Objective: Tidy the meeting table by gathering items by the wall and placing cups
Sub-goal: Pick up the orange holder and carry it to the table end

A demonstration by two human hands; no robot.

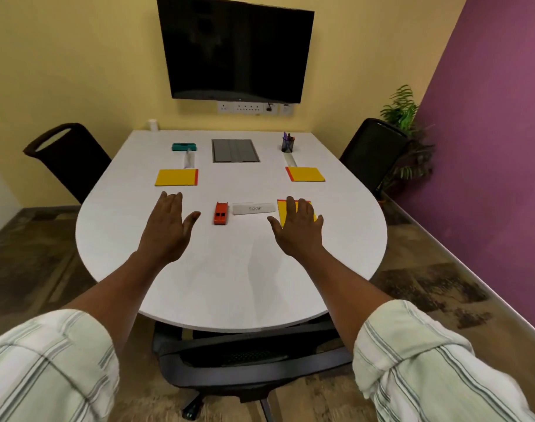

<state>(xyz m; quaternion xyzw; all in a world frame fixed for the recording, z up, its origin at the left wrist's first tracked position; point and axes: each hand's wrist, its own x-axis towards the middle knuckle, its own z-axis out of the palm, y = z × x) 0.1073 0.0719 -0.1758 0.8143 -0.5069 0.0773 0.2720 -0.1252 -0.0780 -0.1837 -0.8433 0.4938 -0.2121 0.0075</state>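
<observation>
With left hand (168,228) and right hand (299,228) spread empty, a hasty sweep could tip what seems a red stapler (221,213) between them.

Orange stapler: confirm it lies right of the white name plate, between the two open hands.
Not right. The head view shows the orange stapler lying left of the white name plate, between the open left hand and right hand.

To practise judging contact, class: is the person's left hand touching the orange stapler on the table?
Apart. The head view shows a strip of bare white table between the thumb of the left hand and the orange stapler.
</observation>
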